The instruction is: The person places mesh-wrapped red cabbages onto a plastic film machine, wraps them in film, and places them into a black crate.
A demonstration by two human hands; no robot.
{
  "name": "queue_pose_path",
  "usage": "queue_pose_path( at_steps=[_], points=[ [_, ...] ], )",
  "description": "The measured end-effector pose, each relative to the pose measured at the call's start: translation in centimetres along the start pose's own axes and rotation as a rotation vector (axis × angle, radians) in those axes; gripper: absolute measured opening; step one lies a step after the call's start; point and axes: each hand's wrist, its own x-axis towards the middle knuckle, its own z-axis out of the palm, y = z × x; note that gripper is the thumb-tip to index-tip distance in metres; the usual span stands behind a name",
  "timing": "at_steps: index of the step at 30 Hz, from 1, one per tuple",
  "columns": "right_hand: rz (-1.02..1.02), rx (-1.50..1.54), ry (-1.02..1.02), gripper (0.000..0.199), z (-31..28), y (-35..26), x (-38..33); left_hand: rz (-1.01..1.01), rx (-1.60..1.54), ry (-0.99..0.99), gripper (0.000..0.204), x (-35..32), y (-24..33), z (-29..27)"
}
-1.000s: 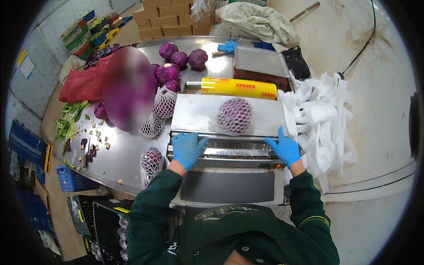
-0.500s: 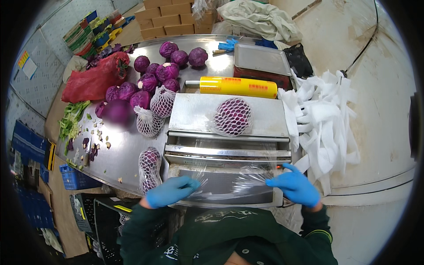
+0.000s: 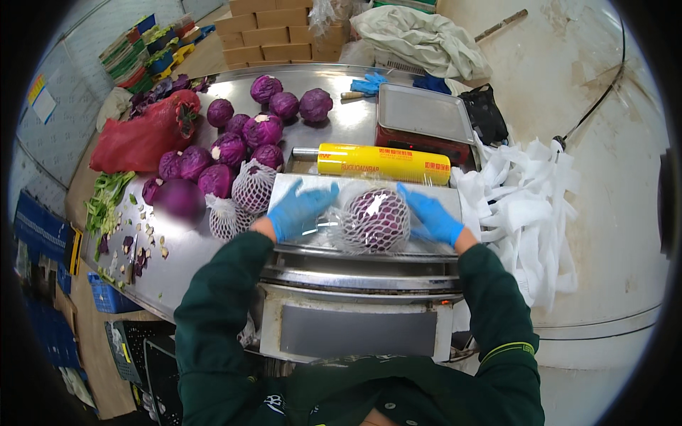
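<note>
A purple cabbage (image 3: 376, 221) in a white foam net sits on the metal top of the wrapping machine (image 3: 288, 186), with clear film draped over it. To its left is my left hand (image 3: 304, 209), blue-gloved, thumb and fingers apart, near the loose film (image 3: 325, 219). On the other side my right hand (image 3: 431, 215), also blue-gloved, lies close along the cabbage with its fingers stretched out. Whether either hand touches the film cannot be made out. Behind the cabbage lies a yellow film roll (image 3: 383, 163) on a metal core.
Bare purple cabbages (image 3: 229, 149) and netted ones (image 3: 253, 186) stand to the left, beside a red mesh sack (image 3: 145, 135). A scale (image 3: 425, 113) is at the back. White foam nets (image 3: 522, 213) heap on the right. Trimmings and a blue crate (image 3: 112, 292) are at the left.
Both hands have moved forward from the machine's front plate to either side of the cabbage. The film they stretched in front has come up over it. My left arm now covers the near-left netted cabbages.
</note>
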Motion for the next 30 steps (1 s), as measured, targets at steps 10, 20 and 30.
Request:
queue_pose_path(
  at_steps=[10,20,30],
  points=[
    [0.004,0.328,0.024,0.038,2.9,-5.0,-1.9,-0.043,-0.973,0.185,0.096,-1.2,7.2,4.4],
    [-0.009,0.669,-0.401,0.065,0.9,-17.6,-13.3,0.275,-0.408,0.023,0.061,-16.3,17.0,4.5],
    [0.397,1.178,-0.634,0.076,5.3,-17.9,-11.6,-0.451,-2.114,-0.230,0.083,-16.5,18.7,7.1]
  ],
)
